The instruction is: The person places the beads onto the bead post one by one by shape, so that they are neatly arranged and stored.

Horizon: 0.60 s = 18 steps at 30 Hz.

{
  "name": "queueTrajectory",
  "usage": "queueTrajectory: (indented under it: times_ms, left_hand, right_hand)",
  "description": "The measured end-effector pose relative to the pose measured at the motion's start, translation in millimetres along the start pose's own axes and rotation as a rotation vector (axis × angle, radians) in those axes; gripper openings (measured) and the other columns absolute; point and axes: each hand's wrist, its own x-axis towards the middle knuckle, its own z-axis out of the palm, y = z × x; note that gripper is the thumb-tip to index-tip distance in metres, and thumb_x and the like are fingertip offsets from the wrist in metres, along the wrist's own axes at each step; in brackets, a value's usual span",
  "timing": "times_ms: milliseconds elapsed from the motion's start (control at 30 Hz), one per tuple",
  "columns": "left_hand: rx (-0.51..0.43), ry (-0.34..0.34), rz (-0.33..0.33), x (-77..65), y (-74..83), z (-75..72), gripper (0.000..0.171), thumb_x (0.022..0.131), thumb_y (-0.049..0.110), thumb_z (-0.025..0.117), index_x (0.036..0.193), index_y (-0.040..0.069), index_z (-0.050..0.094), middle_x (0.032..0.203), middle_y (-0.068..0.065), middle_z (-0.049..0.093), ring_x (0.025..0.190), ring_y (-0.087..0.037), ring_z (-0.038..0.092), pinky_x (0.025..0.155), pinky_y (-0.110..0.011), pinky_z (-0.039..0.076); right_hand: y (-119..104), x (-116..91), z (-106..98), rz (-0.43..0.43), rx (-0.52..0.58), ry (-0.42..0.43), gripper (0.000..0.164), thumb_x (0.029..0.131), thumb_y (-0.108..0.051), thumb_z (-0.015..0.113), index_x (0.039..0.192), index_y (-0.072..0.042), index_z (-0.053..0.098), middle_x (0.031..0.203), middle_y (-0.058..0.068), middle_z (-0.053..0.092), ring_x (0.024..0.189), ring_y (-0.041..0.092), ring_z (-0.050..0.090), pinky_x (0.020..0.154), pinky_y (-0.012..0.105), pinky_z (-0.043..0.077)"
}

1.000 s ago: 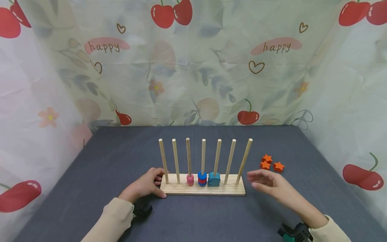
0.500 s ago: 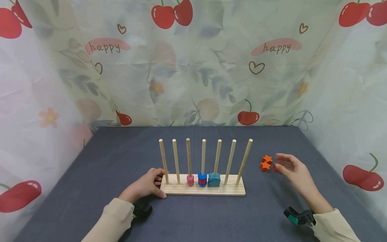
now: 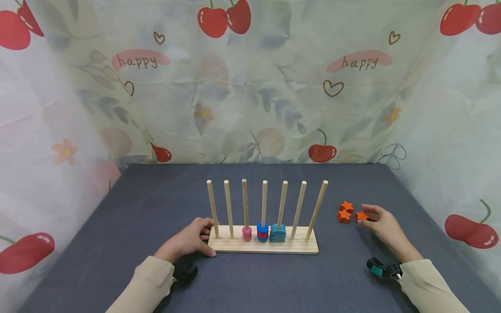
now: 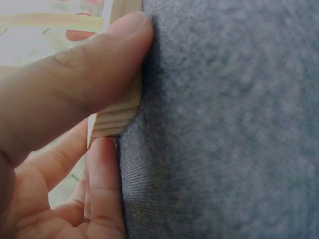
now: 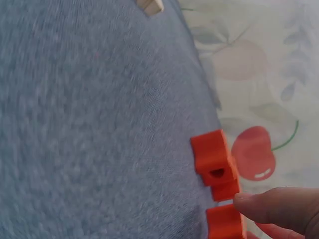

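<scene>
My left hand (image 3: 192, 238) grips the left end of a wooden peg board (image 3: 235, 246), with the thumb along its front edge and fingers behind; the left wrist view shows the thumb (image 4: 119, 45) over the wood. A row of several upright pegs rises from it. One peg carries pink beads (image 3: 246, 234), another blue and red beads (image 3: 262, 232), a third teal blocks (image 3: 278, 233). To the board's right, my right hand (image 3: 385, 226) pinches an orange star bead (image 3: 361, 216) between thumb and fingers at the table. In the right wrist view the thumb lies against this star bead (image 5: 224, 222).
Just left of the pinched star, other orange star beads (image 3: 344, 215) sit close together. The dark grey cloth (image 3: 250, 282) covers the table. Behind and at the sides hangs a printed curtain (image 3: 242, 87) with cherries on it.
My right hand has moved right and away from the board's right end to the orange stars, then lowered onto the rightmost one. My left hand has stayed on the board.
</scene>
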Motion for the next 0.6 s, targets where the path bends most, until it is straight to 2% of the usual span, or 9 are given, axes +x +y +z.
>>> queueTrajectory:
  times_ms: [133,267,433,600]
  left_hand:
    - [0.002,0.003,-0.002,-0.6,0.7,0.2,0.073,0.058,0.003,0.091,0.124,0.011,0.060,0.117,-0.011,0.045,0.110,-0.026,0.050,0.096,-0.042,0.049]
    - [0.005,-0.003,0.008,-1.9,1.0,-0.2,0.074,0.058,0.002,0.091,0.124,0.010,0.059,0.116,-0.012,0.045,0.110,-0.027,0.050,0.096,-0.042,0.049]
    - [0.010,-0.002,0.012,-1.3,0.9,0.2,0.073,0.058,0.002,0.091,0.124,0.010,0.060,0.116,-0.012,0.044,0.110,-0.027,0.050,0.096,-0.042,0.049]
    - [0.008,0.006,0.004,0.3,0.5,0.9,0.072,0.058,0.002,0.091,0.122,0.011,0.060,0.116,-0.011,0.045,0.109,-0.025,0.050,0.096,-0.042,0.049]
  right_hand:
    - [3.2,3.7,1.3,0.008,-0.023,-0.003,0.064,0.093,-0.021,0.065,0.143,0.007,0.037,0.143,0.034,0.037,0.128,0.050,0.039,0.096,0.059,0.043]
    - [4.2,6.8,1.7,0.011,-0.050,0.010,0.057,0.092,-0.016,0.065,0.139,0.007,0.043,0.135,0.035,0.046,0.121,0.048,0.046,0.092,0.056,0.045]
    - [7.1,9.2,0.7,0.016,-0.074,0.026,0.052,0.093,-0.014,0.064,0.137,0.008,0.046,0.131,0.034,0.050,0.116,0.046,0.049,0.082,0.046,0.049]
    - [10.2,7.3,-0.1,-0.006,-0.053,0.050,0.052,0.095,-0.020,0.063,0.136,0.007,0.048,0.130,0.032,0.053,0.112,0.042,0.054,0.073,0.033,0.050]
